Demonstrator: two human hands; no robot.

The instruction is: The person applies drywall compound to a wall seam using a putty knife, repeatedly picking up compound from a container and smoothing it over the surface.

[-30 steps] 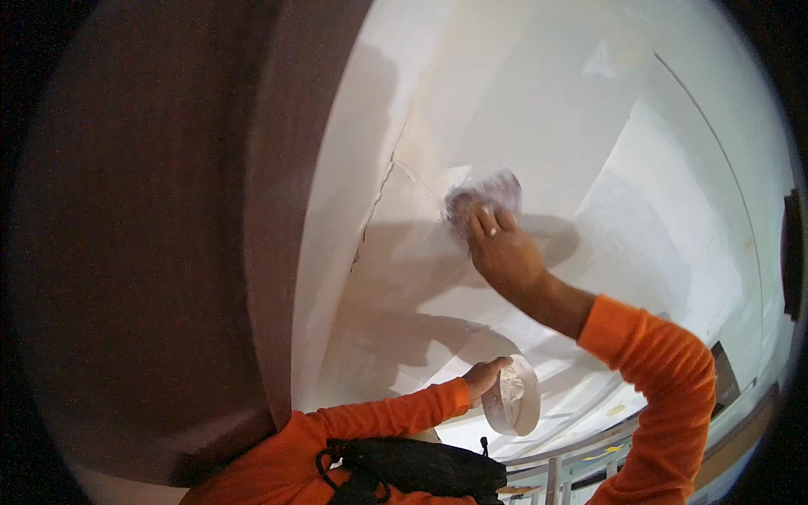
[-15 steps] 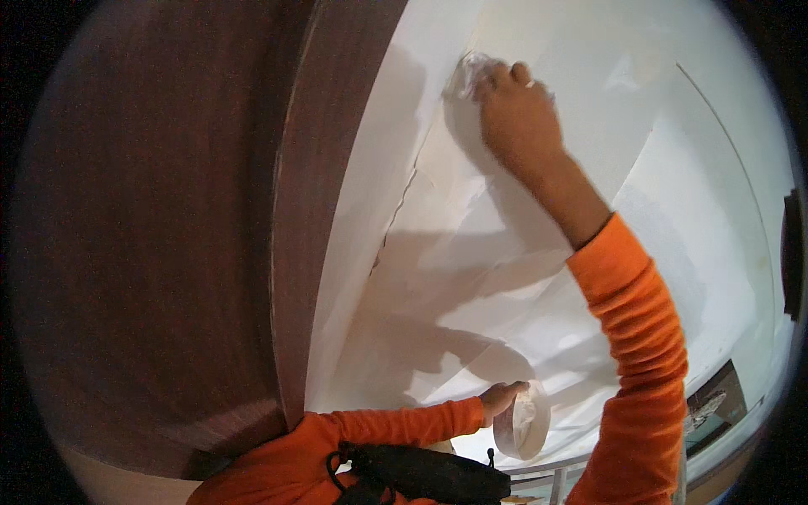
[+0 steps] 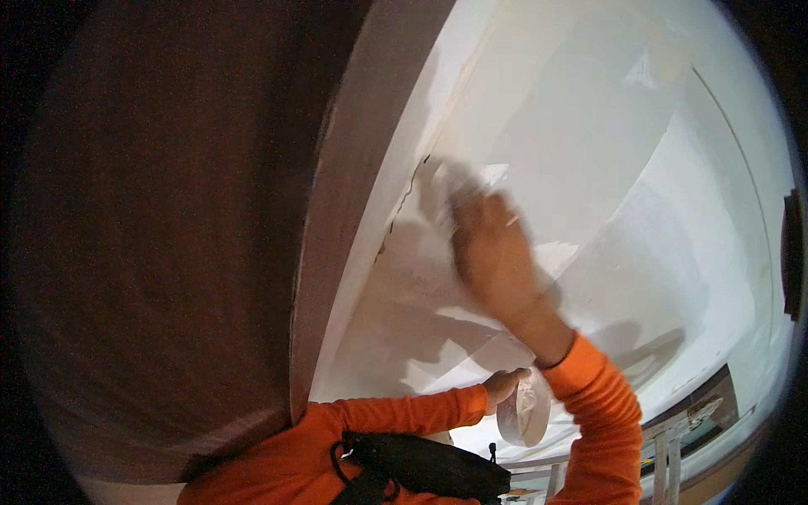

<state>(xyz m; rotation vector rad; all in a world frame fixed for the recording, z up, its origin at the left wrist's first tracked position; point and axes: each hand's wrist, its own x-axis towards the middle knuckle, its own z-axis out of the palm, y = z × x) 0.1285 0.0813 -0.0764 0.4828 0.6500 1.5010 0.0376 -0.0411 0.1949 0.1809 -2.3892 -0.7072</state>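
Observation:
My right hand (image 3: 497, 252) is raised in front of the pale panel (image 3: 589, 151), its fingers closed around a whitish, crumpled-looking thing (image 3: 457, 187). Motion smears that thing, so its exact kind does not show. A thin dark crack (image 3: 408, 192) runs down the joint just left of it. Lower down, my left hand (image 3: 502, 389) grips a round white tub (image 3: 508, 422) by its rim, tilted so its opening faces right. Pale paste (image 3: 527, 402) shows inside the tub.
A dark brown wooden panel (image 3: 185, 210) fills the left side, its edge close to the pale strip by the crack. A black bag (image 3: 429, 467) hangs at my front. Metal rails, perhaps a ladder (image 3: 667, 463), stand at lower right. White patches mark the panel.
My right hand has come down from the upper part of the crack and back toward me, still holding the whitish thing. The tub in my left hand has barely moved; the view has shifted slightly.

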